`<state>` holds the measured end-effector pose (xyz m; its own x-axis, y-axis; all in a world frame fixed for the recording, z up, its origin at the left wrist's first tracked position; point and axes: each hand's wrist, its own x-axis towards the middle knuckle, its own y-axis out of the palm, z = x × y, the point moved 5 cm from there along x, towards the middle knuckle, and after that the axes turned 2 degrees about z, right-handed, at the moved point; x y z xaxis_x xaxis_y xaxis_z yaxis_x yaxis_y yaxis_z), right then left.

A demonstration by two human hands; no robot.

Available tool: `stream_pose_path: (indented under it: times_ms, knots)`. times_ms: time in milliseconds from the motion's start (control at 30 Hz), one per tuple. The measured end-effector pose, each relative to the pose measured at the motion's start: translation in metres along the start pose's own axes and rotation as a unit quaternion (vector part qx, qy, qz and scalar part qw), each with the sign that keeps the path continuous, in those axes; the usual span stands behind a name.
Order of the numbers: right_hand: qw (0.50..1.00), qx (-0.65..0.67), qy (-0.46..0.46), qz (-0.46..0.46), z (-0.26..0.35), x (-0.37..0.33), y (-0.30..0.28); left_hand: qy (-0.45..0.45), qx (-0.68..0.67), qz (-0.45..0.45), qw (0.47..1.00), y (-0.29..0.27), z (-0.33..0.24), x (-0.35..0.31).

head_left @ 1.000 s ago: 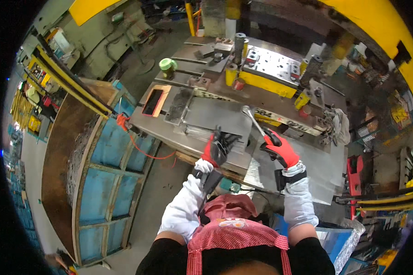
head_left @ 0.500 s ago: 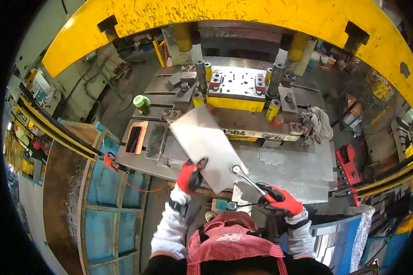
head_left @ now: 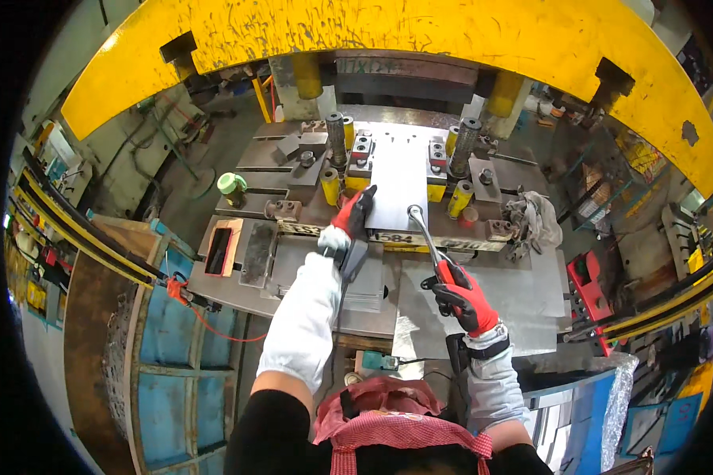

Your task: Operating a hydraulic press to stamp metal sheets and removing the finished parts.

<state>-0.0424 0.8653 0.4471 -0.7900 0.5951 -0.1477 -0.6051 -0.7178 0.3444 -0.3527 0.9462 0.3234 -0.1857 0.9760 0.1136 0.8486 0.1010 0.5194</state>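
Observation:
A plain rectangular metal sheet lies over the die, between its two guide posts, with its near end reaching past the die's front edge. My left hand, in a red and black glove, grips the sheet's left edge. In my right hand, gloved alike, is a long-handled pickup tool with a round head, its fingers wrapped round the handle. That round head touches the sheet near its near right corner. The sheet hides most of the die's top.
A yellow press beam arches overhead. Dark guide posts rise beside the die. Stacked sheets lie on the near bed. A grey rag rests at right, a green-capped bottle at left. A red-handled stand stands far right.
Both hands have moved forward, carrying the metal sheet from above the near bed onto the die. The sheet has turned from slanted to nearly straight, and the tool still touches it.

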Motion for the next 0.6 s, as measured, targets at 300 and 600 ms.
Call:
stream_pose_path:
  times_ms: [300,600]
  knots:
    - [1.0,0.013,0.022,0.007,0.005,-0.001,0.002,-0.022,-0.247,-0.128,0.96,0.119,-0.016,-0.075]
    - [0.985,-0.078,-0.064,-0.142,-0.029,-0.077,-0.043,-0.024,-0.244,-0.205,0.948,0.126,-0.019,-0.073]
